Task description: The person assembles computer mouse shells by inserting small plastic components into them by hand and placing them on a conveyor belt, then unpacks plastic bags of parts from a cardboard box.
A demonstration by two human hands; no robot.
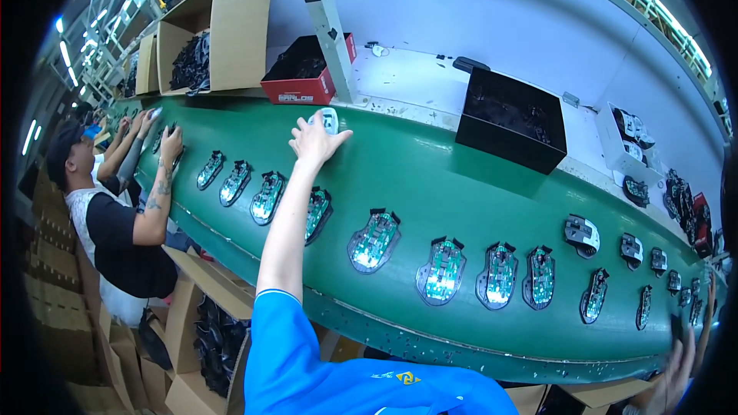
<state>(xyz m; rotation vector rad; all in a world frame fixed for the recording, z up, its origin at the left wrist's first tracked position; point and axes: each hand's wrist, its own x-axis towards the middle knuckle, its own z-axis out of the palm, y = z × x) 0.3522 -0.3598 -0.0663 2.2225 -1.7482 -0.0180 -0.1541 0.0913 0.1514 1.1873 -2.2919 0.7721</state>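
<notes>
My left arm stretches across the green conveyor belt (430,177) to its far side. There my left hand (317,141) has its fingers spread, thumb out to the right, right at a white and grey computer mouse (330,120); whether it grips the mouse is hard to see. At the lower right, a motion-smeared hand (673,373), apparently my right hand, is over the near edge of the belt, close to a dark blurred thing. Mouse bases with green circuit boards (374,240) lie in a row along the belt, one partly hidden behind my left forearm.
A red box (300,91) and a black box (511,119) with dark parts stand along the far side. Cardboard cartons (242,31) are at the far left. Mice with white shells (582,236) lie at right. A co-worker (115,211) works at left; another person's arm (707,311) shows at right.
</notes>
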